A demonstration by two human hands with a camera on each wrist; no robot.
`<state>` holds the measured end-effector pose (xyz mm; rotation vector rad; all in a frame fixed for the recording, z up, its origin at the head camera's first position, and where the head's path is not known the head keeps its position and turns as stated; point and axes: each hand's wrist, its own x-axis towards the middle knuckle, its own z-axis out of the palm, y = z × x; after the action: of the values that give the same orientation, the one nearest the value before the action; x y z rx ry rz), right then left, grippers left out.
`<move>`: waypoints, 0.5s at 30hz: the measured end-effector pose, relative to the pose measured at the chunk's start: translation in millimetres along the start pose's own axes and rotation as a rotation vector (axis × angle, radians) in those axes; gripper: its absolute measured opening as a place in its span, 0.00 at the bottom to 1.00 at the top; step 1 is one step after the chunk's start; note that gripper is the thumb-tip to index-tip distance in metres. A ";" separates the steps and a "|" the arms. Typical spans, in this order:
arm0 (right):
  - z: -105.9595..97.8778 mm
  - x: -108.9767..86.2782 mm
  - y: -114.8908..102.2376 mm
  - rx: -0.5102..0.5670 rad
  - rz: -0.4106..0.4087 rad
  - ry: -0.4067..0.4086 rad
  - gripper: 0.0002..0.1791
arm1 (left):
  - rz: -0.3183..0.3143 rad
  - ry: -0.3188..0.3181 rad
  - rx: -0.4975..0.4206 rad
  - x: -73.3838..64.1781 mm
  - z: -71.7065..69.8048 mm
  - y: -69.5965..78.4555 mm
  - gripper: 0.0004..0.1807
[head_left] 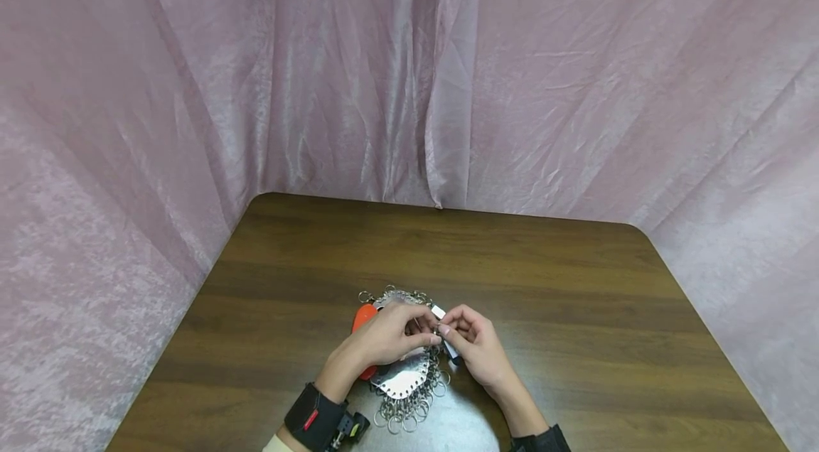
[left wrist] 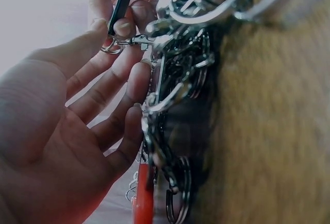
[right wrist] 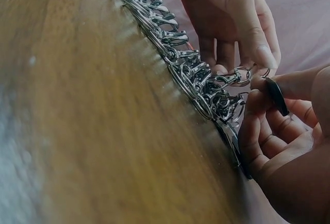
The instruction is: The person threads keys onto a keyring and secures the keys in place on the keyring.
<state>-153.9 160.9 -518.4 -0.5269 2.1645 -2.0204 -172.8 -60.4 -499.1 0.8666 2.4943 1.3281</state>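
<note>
Both hands meet over a shiny metal plate (head_left: 409, 375) with holes along its edge, from which many swivel clasps (right wrist: 178, 55) and split rings hang. My left hand (head_left: 387, 335) pinches a small split ring (left wrist: 110, 48) between thumb and fingertips; this ring is linked to one clasp (left wrist: 138, 40). In my right hand (head_left: 478, 351), thumb and forefinger pinch a small flat black piece (right wrist: 277, 96), its tip right at the ring. What the black piece is, I cannot tell. The other left fingers lie close against the plate's side.
An orange-red object (head_left: 364, 318) shows at the plate's left, partly behind my left hand. A white strip with a dark end (head_left: 451, 348) lies under the right fingers. The brown wooden table (head_left: 576, 296) has pink curtains (head_left: 358, 82) behind and at both sides.
</note>
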 end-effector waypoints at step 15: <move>-0.8 -0.2 0.5 0.000 -0.021 -0.016 0.07 | -0.019 0.008 -0.003 0.5 1.0 -1.0 0.10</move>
<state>-154.0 161.7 -518.9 -0.5669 2.1592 -2.0193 -173.3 -59.9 -500.4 0.8372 2.4995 1.3311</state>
